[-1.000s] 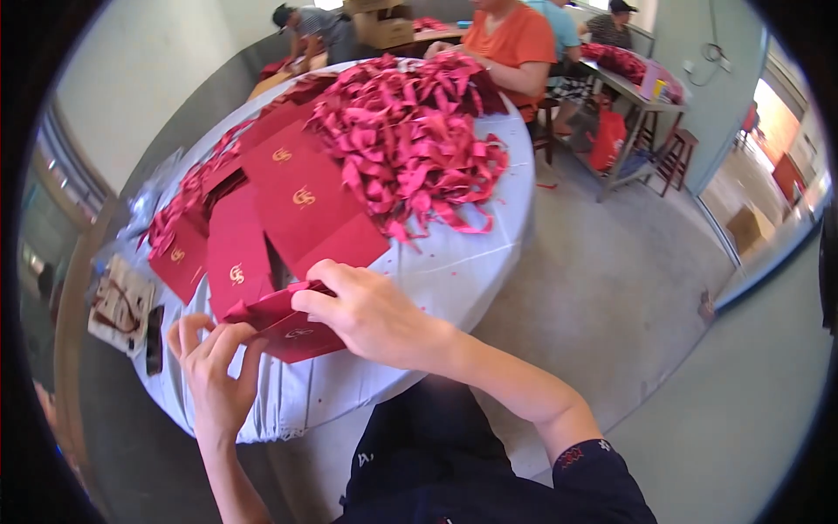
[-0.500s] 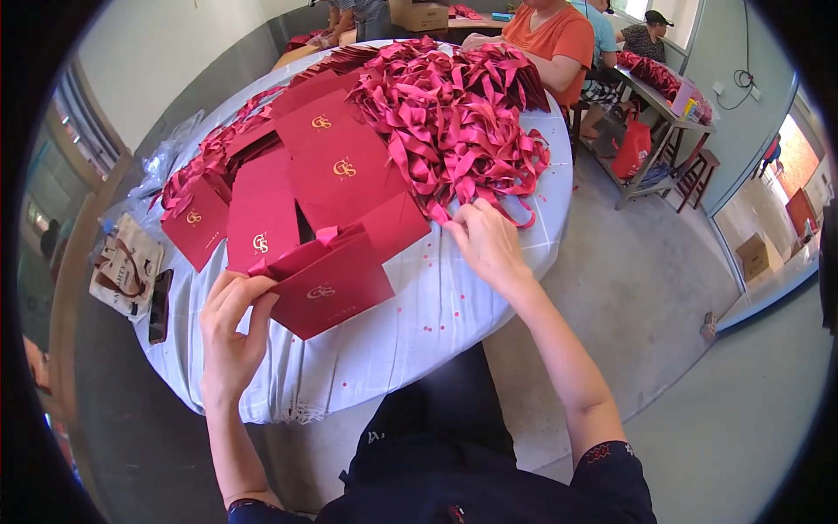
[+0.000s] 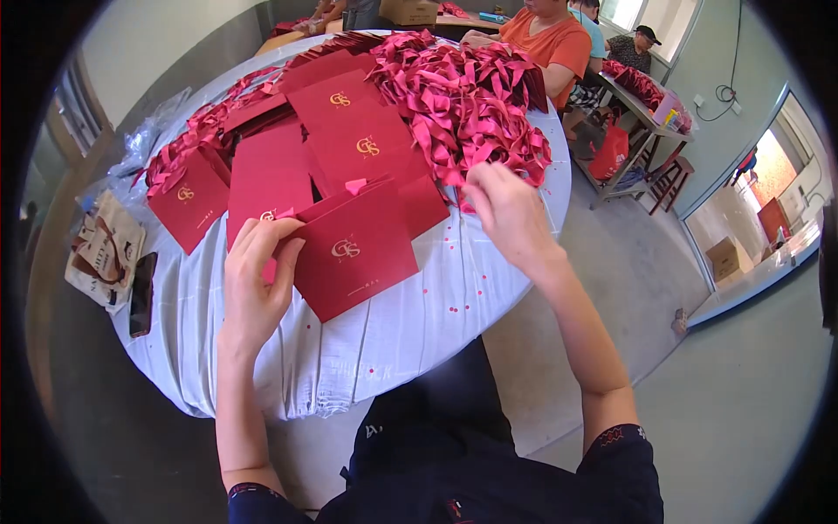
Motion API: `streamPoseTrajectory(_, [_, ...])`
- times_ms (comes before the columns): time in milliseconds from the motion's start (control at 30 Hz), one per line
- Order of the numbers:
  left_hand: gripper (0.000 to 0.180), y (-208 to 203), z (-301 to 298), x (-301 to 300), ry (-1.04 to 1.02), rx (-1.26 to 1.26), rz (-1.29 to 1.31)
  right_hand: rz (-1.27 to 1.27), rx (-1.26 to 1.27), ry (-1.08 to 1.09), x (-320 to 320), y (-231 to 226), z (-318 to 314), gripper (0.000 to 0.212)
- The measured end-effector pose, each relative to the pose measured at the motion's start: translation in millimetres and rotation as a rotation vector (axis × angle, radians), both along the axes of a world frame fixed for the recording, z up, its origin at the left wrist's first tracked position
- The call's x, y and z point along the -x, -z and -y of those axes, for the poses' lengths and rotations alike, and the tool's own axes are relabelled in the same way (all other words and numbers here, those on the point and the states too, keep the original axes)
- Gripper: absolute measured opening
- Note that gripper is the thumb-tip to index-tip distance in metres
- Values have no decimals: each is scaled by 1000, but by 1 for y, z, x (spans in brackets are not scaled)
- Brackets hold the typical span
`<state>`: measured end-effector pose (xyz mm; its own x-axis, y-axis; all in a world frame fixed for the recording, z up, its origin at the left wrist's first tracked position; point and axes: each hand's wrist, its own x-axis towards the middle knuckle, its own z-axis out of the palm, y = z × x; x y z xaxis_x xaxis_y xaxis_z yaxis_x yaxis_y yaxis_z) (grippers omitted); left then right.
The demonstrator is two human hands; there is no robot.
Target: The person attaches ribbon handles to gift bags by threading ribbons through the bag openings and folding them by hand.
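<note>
My left hand (image 3: 260, 271) pinches the left edge of a dark red paper gift bag (image 3: 362, 266) with a gold emblem on its front. This bag is tilted over the near side of the table, and a short pink ribbon tab (image 3: 356, 186) shows at its top edge. To the right, my right hand (image 3: 519, 218) has thumb and fingertips pinched together on a ribbon at the near edge of a heap of pink-red ribbons (image 3: 471, 105); the fingers partly hide the ribbon. More red gift bags (image 3: 271, 179) lie overlapped behind the held one.
A white cloth covers the round table (image 3: 410, 332), with small red dots scattered on it. At left lie a phone (image 3: 143, 295), a canvas tote (image 3: 106, 253) and clear plastic (image 3: 144, 148). Across the table sits a person in orange (image 3: 554, 44). A side table (image 3: 642, 105) stands at right.
My left hand has lifted the bag a little up and to the right. My right hand has moved up and right at the ribbon heap. The whole view has shifted slightly.
</note>
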<state>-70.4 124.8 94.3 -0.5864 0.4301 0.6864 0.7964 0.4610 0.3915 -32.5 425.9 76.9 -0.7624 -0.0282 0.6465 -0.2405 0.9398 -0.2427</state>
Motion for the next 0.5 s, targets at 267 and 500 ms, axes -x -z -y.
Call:
streamPoseTrajectory(267, [17, 18, 4, 12, -7, -150, -63, -137, 222, -267, 3, -79, 18, 10])
streamPoseTrajectory(500, [16, 29, 13, 16, 16, -183, -71, -63, 570, -497, -15, -98, 41, 18])
